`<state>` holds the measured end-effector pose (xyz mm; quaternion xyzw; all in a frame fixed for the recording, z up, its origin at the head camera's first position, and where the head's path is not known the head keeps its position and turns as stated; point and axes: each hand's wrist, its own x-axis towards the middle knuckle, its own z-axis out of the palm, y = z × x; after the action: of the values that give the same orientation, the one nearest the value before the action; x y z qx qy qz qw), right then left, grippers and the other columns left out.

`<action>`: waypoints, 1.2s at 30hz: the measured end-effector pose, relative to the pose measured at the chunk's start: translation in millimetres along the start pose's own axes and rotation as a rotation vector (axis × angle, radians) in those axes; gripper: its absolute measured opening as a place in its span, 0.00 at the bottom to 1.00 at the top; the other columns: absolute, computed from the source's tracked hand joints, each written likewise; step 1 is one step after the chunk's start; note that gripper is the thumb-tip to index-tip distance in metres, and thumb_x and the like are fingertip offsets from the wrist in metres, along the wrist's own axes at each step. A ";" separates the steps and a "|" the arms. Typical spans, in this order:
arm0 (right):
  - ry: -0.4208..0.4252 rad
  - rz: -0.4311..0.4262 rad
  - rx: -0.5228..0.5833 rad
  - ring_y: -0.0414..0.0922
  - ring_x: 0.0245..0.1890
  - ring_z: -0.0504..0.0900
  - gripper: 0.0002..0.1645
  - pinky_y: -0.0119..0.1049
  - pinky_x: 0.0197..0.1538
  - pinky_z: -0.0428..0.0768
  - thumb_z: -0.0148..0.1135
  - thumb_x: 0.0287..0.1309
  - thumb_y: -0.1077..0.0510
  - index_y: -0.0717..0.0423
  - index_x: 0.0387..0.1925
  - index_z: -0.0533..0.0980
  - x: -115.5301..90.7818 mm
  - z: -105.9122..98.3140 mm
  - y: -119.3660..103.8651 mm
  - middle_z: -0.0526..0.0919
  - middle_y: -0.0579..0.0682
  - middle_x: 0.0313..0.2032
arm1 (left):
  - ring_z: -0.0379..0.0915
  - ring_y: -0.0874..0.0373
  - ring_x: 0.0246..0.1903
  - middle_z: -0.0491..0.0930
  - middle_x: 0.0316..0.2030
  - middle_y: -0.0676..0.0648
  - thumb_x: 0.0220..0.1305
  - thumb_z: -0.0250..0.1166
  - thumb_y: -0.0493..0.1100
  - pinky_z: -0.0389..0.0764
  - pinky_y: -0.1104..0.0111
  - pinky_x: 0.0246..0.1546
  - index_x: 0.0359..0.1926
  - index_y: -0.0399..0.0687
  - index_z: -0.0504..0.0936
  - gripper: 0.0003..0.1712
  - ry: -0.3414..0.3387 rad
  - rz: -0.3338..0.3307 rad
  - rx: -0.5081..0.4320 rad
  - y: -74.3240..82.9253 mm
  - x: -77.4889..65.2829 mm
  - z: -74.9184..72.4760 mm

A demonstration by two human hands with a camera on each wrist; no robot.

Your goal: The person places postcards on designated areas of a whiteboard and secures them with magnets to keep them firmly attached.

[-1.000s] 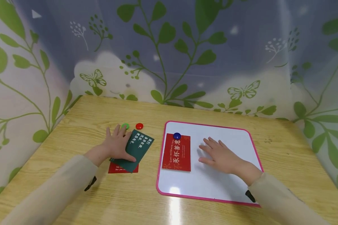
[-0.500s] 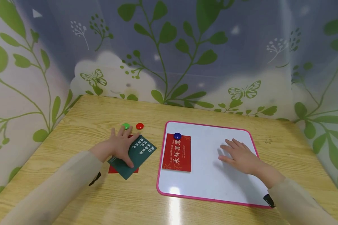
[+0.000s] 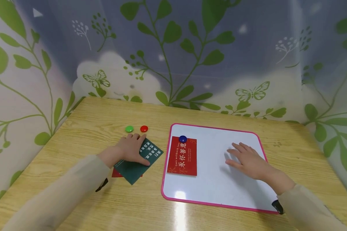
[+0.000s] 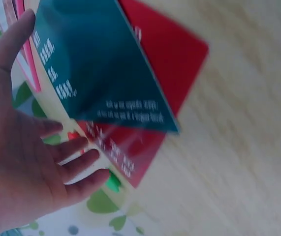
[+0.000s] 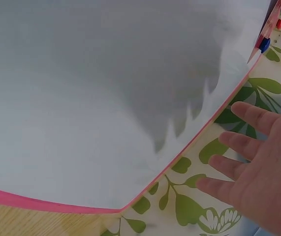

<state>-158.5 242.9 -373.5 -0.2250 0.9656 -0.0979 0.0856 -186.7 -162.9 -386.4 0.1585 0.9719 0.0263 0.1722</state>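
Note:
My left hand is over a dark green card printed with white characters. Its thumb and fingers are spread, the thumb reaching across the card's right part. Under the green card lies a red card, mostly covered; the left wrist view shows more of this lower card, beside my loosely stretched fingers. My right hand hovers, fingers extended, above the whiteboard, casting a shadow on it. On the board's left side a red card lies under a blue round magnet.
Behind the left hand, a green round magnet and a red one sit side by side on the wooden table. Leaf-patterned cloth rises along the table's back and sides.
The green card has turned clockwise and shifted slightly right with my left hand, uncovering the green magnet. My right hand first moved right over the board, then stayed nearly still.

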 end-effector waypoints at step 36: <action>0.022 -0.024 -0.017 0.68 0.63 0.61 0.32 0.65 0.61 0.60 0.53 0.63 0.41 0.60 0.57 0.72 1.0 -1.7 0.9 0.66 0.66 0.63 | 0.67 0.45 0.41 0.67 0.50 0.32 0.43 0.73 0.56 0.75 0.59 0.38 0.70 0.40 0.54 0.58 0.065 -0.049 -0.264 -10.1 13.7 -1.4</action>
<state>-160.2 243.5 -372.3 -0.2364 0.9645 -0.0930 0.0720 -202.4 -168.2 -390.6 0.1099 0.9686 0.1547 0.1608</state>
